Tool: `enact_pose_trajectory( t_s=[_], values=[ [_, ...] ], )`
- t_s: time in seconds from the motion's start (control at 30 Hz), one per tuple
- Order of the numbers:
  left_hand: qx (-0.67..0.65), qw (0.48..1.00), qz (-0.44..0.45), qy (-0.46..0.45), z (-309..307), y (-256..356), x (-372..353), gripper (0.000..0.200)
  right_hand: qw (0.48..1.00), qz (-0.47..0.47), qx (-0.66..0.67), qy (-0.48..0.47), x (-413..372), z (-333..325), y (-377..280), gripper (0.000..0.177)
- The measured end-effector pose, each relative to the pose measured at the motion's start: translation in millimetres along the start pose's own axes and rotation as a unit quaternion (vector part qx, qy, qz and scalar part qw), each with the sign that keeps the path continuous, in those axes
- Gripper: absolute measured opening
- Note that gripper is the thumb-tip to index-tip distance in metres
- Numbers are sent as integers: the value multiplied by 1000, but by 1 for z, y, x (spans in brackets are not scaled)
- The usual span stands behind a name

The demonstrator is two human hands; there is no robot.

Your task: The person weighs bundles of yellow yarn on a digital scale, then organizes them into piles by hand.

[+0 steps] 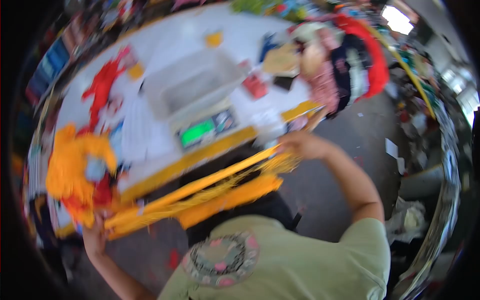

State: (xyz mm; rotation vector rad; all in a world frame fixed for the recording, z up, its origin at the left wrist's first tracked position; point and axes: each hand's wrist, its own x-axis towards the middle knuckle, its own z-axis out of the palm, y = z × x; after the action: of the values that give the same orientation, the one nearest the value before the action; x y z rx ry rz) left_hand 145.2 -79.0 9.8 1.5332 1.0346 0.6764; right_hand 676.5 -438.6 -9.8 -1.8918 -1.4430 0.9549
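My left hand point(95, 233) and right hand point(306, 145) grip yellow fringed fabric point(200, 184), stretched along the table's point(167, 173) near edge, not laid down.

Glares white at the upper-right window point(398, 20), glows green on the scale display point(197, 132). Smears with motion blur throughout. Bends and blackens toward the rounded edges.

- Open rectangular plastic tub point(192, 90) on boxy digital scale point(199, 132)
- Scale on flat-topped counter point(167, 37), near its front edge
- Piled fabric garments point(342, 65) right of tub
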Motion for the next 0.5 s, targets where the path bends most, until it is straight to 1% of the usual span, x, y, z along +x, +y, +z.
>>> enact_pose_trajectory(
  t_s=[0.03,0.07,0.1,0.13,0.17,0.23,0.27,0.3,0.37,0.4,0.43,0.47,0.5],
  values=[
    [10,998,-31,53,-12,-5,-5,31,996,-9,75,51,-10,5,28,15],
    [62,998,-5,-20,-37,-9,-3,32,999,19,-32,22,-17,-4,31,15],
    [43,995,-84,-20,-54,-6,-7,33,999,21,3,-41,-24,-6,30,18],
    [-25,996,-79,17,-65,-25,-8,34,993,107,-26,-44,-30,1,53,18],
    [12,992,-106,60,-64,-17,-13,37,978,194,-62,-41,-40,14,69,19],
    [45,993,-49,102,-33,-7,-27,39,959,145,-239,-49,-53,44,77,17],
    [37,994,-33,93,-35,-13,-29,40,936,117,-328,-45,-56,51,79,16],
    [29,996,-16,84,-36,-22,-30,41,929,78,-361,-24,-49,55,74,16],
    [10,997,14,70,-19,-22,-33,43,904,-11,-427,23,-18,72,49,18],
    [2,992,76,96,21,-13,-34,54,921,-63,-380,56,2,78,25,22],
    [7,991,132,-4,42,1,-29,74,933,-120,-329,87,24,85,-7,27],
    [-38,985,151,-74,66,17,-27,90,951,-177,-238,90,43,96,-36,27],
    [-152,958,180,-164,85,16,-18,97,958,-232,-143,89,59,110,-65,28]
  ],
)
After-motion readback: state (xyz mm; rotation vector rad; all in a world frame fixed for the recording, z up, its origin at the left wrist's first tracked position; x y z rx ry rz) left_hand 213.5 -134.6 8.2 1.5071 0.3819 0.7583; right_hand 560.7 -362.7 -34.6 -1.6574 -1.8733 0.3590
